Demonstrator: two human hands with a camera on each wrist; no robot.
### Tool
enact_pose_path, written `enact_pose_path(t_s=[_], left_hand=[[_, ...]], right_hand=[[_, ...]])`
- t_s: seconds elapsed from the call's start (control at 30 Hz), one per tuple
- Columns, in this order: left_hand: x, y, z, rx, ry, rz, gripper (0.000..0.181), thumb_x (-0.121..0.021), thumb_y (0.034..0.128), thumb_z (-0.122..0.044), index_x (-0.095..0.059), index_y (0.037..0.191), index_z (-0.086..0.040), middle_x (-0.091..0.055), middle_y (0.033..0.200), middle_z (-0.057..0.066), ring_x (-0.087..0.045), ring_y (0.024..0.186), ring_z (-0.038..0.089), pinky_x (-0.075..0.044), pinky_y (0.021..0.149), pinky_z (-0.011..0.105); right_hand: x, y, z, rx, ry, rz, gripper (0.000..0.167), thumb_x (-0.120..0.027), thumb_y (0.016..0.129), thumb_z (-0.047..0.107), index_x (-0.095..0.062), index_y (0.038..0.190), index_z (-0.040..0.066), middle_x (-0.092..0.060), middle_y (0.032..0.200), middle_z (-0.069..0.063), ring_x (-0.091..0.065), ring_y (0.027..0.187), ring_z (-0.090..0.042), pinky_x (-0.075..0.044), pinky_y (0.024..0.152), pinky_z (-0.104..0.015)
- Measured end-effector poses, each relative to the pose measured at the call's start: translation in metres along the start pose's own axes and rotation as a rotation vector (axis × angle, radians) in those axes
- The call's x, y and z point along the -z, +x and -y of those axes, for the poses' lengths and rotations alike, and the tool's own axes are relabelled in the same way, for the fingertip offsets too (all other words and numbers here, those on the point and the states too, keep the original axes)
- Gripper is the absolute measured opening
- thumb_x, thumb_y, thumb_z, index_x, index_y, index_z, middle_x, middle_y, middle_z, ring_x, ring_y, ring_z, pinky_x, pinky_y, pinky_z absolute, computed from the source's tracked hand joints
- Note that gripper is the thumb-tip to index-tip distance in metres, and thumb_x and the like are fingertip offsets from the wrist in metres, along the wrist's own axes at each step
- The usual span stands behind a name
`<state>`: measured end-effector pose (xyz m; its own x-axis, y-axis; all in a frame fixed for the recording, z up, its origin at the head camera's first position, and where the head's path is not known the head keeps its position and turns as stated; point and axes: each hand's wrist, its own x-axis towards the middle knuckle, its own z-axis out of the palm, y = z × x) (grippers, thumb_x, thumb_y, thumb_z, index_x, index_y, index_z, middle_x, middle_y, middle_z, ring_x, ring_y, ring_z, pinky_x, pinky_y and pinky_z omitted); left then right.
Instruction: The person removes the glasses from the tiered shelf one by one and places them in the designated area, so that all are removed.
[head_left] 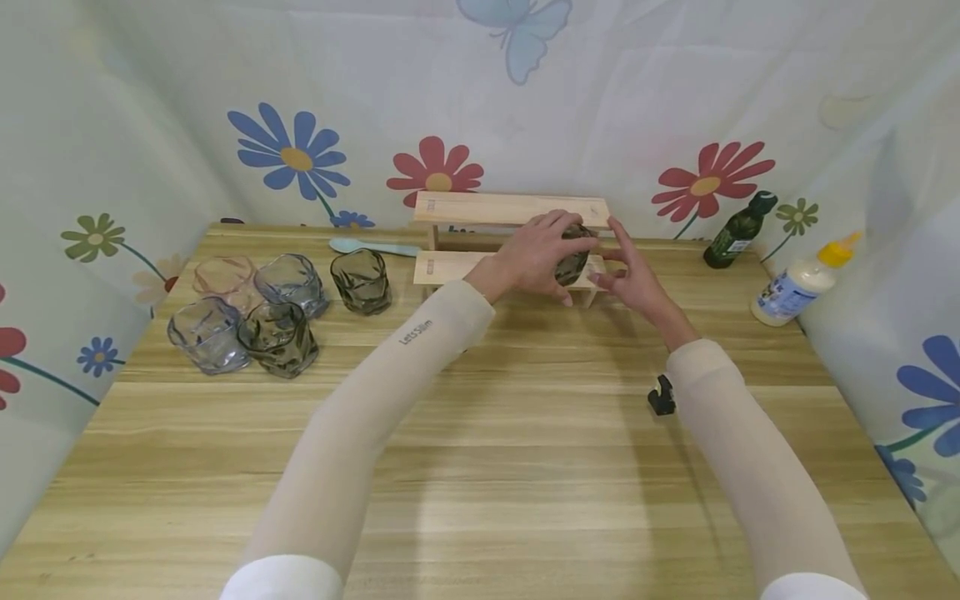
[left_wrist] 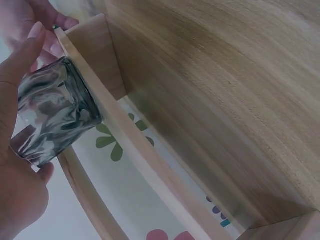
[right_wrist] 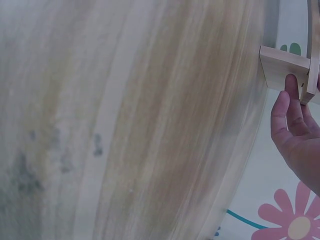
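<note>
A dark smoky glass tumbler (head_left: pixel 572 265) is gripped by my left hand (head_left: pixel 534 254) at the right part of the lower shelf of a two-tier wooden rack (head_left: pixel 465 267). In the left wrist view the faceted tumbler (left_wrist: pixel 57 112) sits against the shelf board, my left fingers and thumb around it. My right hand (head_left: pixel 632 279) is at the rack's right end, its fingers spread and touching the wood. The right wrist view shows this hand (right_wrist: pixel 300 132) with fingers along the end panel (right_wrist: pixel 285 65).
Several tumblers in pink, clear and smoky glass (head_left: pixel 281 337) stand at the left. A pale blue spoon-like utensil (head_left: pixel 375 247) lies behind them. On the right are a dark green bottle (head_left: pixel 738 233), a white bottle with yellow cap (head_left: pixel 795 287) and a small black object (head_left: pixel 662 397).
</note>
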<state>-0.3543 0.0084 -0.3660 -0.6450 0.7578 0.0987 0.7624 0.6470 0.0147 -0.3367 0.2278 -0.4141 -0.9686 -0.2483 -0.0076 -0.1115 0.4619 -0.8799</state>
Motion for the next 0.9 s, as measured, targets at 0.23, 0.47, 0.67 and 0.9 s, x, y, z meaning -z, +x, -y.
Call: enact_pose_path(t_s=[0.23, 0.47, 0.67, 0.9], left_hand=[[-0.0031, -0.0005, 0.0009, 0.011, 0.006, -0.035, 0.094, -0.081, 0.0716, -0.063, -0.043, 0.151, -0.031, -0.033, 0.155, 0.012, -0.028, 0.145, 0.030, -0.028, 0.119, 0.048], [-0.0023, -0.0025, 0.0010, 0.021, -0.006, -0.050, 0.091, -0.083, 0.0703, -0.062, -0.047, 0.148, -0.032, -0.038, 0.148, 0.012, -0.033, 0.137, 0.031, -0.032, 0.112, 0.048], [0.0003, -0.0034, -0.0004, 0.024, 0.017, -0.038, 0.089, -0.082, 0.0694, -0.063, -0.050, 0.145, -0.031, -0.039, 0.146, 0.012, -0.035, 0.133, 0.031, -0.035, 0.107, 0.048], [0.0048, -0.0035, -0.0035, 0.016, 0.024, 0.020, 0.078, -0.080, 0.0723, -0.062, -0.055, 0.139, -0.030, -0.041, 0.144, 0.010, -0.038, 0.125, 0.029, -0.040, 0.099, 0.047]], right_hand=[[0.0001, 0.0006, -0.0003, -0.007, -0.011, -0.001, 0.096, -0.062, 0.098, 0.008, 0.001, 0.159, 0.045, -0.029, 0.158, -0.026, -0.054, 0.125, -0.050, -0.050, 0.097, -0.057], [0.0007, 0.0008, -0.0013, 0.004, -0.009, 0.000, 0.094, -0.062, 0.098, 0.008, 0.000, 0.159, 0.044, -0.032, 0.156, -0.027, -0.060, 0.118, -0.048, -0.053, 0.093, -0.054], [0.0007, 0.0007, -0.0011, 0.009, -0.014, 0.006, 0.094, -0.061, 0.098, 0.008, 0.001, 0.159, 0.043, -0.032, 0.156, -0.027, -0.061, 0.116, -0.046, -0.054, 0.091, -0.051], [0.0001, 0.0006, 0.0005, 0.006, -0.006, 0.013, 0.095, -0.062, 0.098, 0.007, 0.002, 0.160, 0.042, -0.030, 0.157, -0.028, -0.058, 0.121, -0.050, -0.054, 0.091, -0.050]])
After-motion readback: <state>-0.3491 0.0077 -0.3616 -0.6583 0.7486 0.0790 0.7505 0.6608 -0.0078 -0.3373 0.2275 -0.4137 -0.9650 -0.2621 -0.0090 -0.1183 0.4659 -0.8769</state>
